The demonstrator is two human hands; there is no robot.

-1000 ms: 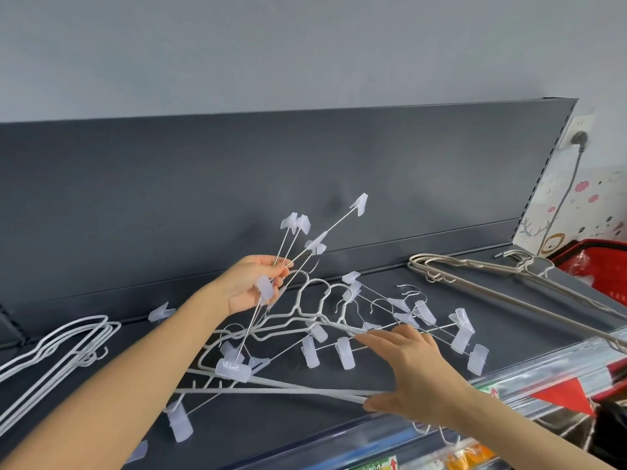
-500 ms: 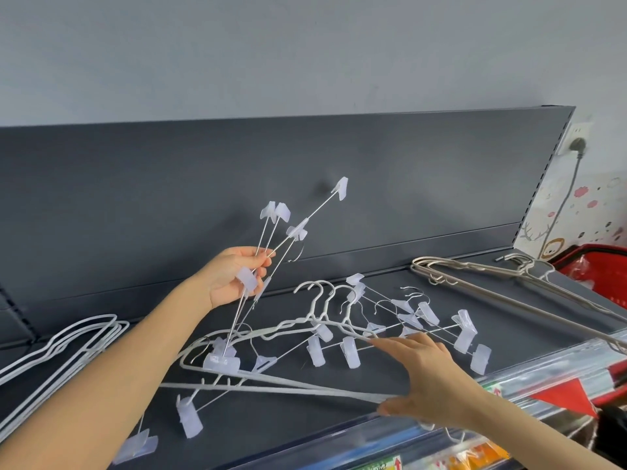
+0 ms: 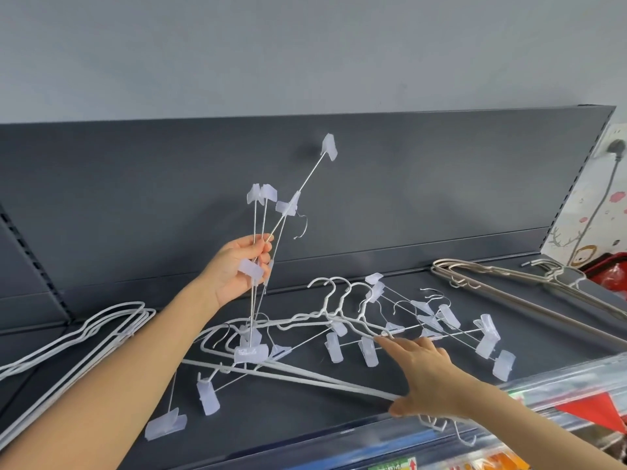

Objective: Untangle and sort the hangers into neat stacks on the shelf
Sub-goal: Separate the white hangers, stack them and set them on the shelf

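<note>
Left hand (image 3: pixel 234 269) fingers grip clip hangers (image 3: pixel 259 232) upright above the shelf (image 3: pixel 305 412). Right hand (image 3: pixel 427 374), fingers spread, presses white hangers (image 3: pixel 305 376) flat.

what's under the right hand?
The right hand presses on white wire hangers, over the dark shelf. Hooks poke out below the palm; the hangers' ends beneath are hidden.

Tangled clip hangers (image 3: pixel 356 337) mid-shelf (image 3: pixel 339 412), wire hanger stack (image 3: pixel 78 337) far left, another stack (image 3: pixel 529 286) right rear.
</note>
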